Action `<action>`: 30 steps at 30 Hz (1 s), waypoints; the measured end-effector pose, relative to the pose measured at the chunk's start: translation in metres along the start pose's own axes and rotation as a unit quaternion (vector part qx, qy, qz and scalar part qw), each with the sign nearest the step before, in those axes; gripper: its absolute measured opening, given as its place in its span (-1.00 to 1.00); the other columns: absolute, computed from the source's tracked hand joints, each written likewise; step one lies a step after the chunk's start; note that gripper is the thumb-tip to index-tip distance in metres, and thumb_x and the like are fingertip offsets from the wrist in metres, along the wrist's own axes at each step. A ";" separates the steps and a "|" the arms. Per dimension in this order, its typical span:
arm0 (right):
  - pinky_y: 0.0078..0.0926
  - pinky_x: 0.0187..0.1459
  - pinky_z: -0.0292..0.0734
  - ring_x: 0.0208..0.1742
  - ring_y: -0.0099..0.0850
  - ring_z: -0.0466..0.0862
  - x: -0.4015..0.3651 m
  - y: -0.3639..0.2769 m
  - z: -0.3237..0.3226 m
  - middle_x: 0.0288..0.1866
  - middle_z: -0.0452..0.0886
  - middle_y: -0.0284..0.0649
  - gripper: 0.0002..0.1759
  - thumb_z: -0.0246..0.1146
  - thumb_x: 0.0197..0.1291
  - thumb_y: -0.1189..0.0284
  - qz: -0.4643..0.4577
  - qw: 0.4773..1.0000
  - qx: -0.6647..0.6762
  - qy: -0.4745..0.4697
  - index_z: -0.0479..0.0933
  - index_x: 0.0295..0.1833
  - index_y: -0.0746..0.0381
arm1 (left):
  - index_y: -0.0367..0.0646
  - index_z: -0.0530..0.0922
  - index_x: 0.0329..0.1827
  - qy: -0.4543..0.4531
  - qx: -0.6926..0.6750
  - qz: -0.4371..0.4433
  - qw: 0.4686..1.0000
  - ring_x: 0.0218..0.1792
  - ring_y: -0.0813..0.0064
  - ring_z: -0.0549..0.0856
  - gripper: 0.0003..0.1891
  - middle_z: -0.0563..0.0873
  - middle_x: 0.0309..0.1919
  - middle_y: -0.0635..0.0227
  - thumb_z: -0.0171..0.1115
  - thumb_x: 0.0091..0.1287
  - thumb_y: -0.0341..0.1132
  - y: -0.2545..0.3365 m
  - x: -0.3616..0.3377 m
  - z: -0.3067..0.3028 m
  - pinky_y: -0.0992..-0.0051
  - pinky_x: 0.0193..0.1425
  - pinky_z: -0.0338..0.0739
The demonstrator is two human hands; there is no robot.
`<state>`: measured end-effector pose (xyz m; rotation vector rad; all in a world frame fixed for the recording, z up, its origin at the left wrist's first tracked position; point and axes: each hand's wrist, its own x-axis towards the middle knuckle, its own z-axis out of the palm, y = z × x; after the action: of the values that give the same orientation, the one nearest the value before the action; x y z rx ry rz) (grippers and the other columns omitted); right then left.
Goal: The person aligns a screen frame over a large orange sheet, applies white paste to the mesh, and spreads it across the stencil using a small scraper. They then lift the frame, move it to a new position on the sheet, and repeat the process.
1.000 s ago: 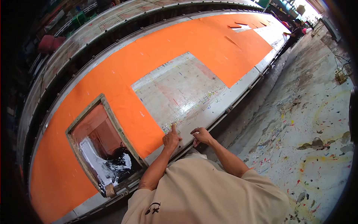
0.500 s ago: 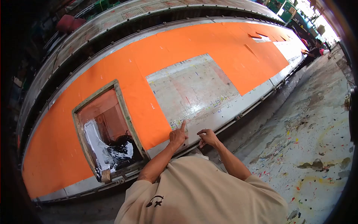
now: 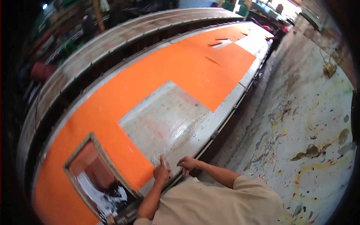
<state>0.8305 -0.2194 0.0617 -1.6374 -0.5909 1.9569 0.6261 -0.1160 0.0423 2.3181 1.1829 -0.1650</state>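
My left hand [image 3: 161, 173] is at the near edge of the long table [image 3: 178, 159], its index finger stretched forward and the other fingers curled. It holds nothing I can see. Just to its right my right hand [image 3: 189, 164] hangs over the edge, fingers loosely bent and apart, nothing visible in them. Orange sheets [image 3: 176, 56] cover much of the table, around a bare rectangular patch [image 3: 157, 127] in front of my left hand. At lower left, a wooden-framed printing screen [image 3: 98, 148] lies on the orange, with white ink [image 3: 90, 189] and black ink on its mesh.
Loose orange strips [image 3: 215, 44] lie farther along the table, near a white section [image 3: 249, 44]. A person [image 3: 278, 35] in dark clothes stands at the far right side. Another long table [image 3: 112, 41] runs parallel on the left. Paint spots mark the floor [image 3: 285, 150].
My view has turned to the right, so the table, screen and hands appear lower and farther left. Both hands keep nearly the same pose at the table's edge.
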 end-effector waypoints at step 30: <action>0.04 -0.15 0.62 -0.22 -0.09 0.71 0.100 0.000 0.082 -0.33 0.66 -0.01 -0.66 0.16 0.13 0.53 -0.042 0.844 -0.506 -0.173 0.48 0.05 0.35 | -0.24 0.45 0.34 0.534 -0.437 -0.070 0.721 -0.41 0.53 0.61 -0.52 0.64 -0.30 0.29 0.17 0.33 -0.47 -0.303 -0.093 -0.161 0.54 -0.36 0.52</action>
<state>0.7359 -0.1563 0.0004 -1.6948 -2.0743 1.9821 0.3120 0.0434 0.0903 1.3226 1.4216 1.5362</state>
